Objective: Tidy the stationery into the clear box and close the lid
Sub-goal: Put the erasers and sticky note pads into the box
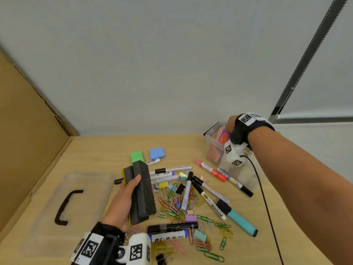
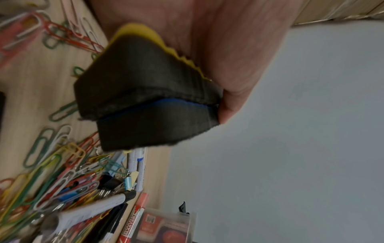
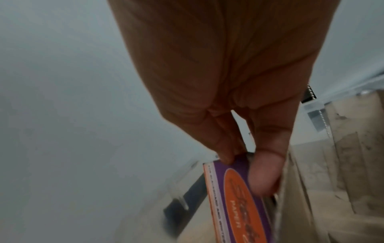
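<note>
Clear box (image 1: pixel 214 148) open, holds orange/purple packs. Right hand (image 1: pixel 232 124) pinches a purple-orange pack (image 3: pixel 239 194) inside it. Left hand (image 1: pixel 122 199) grips two erasers (image 1: pixel 142 194); lid (image 1: pixel 63 205) flat on table.

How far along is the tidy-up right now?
Early. Done: some packs already stand in the clear box. In hand: the right hand pinches a purple-orange pack at the box; the left hand holds two board erasers. Left: markers, paper clips, binder clips, then the lid, lying off on the table.
</note>
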`<action>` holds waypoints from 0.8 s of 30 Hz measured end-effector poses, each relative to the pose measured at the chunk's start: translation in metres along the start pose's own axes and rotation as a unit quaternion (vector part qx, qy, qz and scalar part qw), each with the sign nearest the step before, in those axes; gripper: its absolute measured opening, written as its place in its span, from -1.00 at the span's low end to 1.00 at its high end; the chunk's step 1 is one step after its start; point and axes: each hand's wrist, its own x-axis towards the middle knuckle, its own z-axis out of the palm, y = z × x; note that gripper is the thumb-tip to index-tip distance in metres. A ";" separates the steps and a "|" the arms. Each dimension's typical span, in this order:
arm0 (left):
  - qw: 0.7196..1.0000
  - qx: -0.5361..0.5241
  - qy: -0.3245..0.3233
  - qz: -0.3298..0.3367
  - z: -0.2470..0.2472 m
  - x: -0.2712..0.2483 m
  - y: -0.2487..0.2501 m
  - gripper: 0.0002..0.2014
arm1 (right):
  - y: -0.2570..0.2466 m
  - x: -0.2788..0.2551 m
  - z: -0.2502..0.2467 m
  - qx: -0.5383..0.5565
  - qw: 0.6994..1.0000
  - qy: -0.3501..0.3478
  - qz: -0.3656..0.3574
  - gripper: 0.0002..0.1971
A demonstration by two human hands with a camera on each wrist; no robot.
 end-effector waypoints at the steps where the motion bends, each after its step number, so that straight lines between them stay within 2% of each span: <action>1: 1.000 0.001 0.002 0.002 0.001 0.000 0.000 -0.54 | -0.003 -0.004 0.001 -0.013 1.000 0.005 -0.005 -0.73; 5: 1.000 0.008 -0.004 0.022 0.005 -0.004 0.001 -0.51 | -0.009 0.009 0.012 -0.047 0.997 0.069 -0.003 -0.63; 6: 1.000 0.010 -0.006 0.029 0.006 -0.006 0.002 -0.51 | -0.012 0.011 0.014 -0.010 0.995 0.096 0.009 -0.69; 8: 0.999 0.020 -0.011 0.040 0.007 -0.012 0.004 -0.50 | -0.018 0.004 0.017 0.073 0.984 0.163 0.006 -0.68; 11: 0.996 0.057 -0.033 0.056 0.017 -0.021 0.006 -0.48 | -0.028 -0.034 0.038 0.215 0.940 0.250 -0.088 -0.75; 12: 0.994 0.071 -0.043 0.068 0.023 -0.024 0.007 -0.49 | -0.031 -0.046 0.049 0.236 0.933 0.239 -0.132 -0.79; 13: 0.992 0.087 -0.049 0.083 0.031 -0.027 0.007 -0.48 | -0.038 -0.062 0.059 0.251 0.932 0.198 -0.169 -0.78; 15: 0.984 0.129 -0.053 0.114 0.049 -0.028 0.005 -0.41 | -0.052 -0.085 0.076 0.326 0.920 0.045 -0.212 -0.61; 17: 0.971 0.177 -0.053 0.151 0.066 -0.027 0.004 -0.34 | -0.061 -0.098 0.088 0.429 0.865 -0.130 -0.224 -0.46; 18: 0.963 0.200 -0.056 0.170 0.072 -0.025 0.003 -0.33 | -0.064 -0.102 0.092 0.467 0.836 -0.184 -0.223 -0.44; 24: 0.943 0.244 -0.082 0.208 0.091 -0.024 0.005 -0.34 | -0.046 -0.097 0.097 0.572 0.758 -0.237 -0.207 -0.53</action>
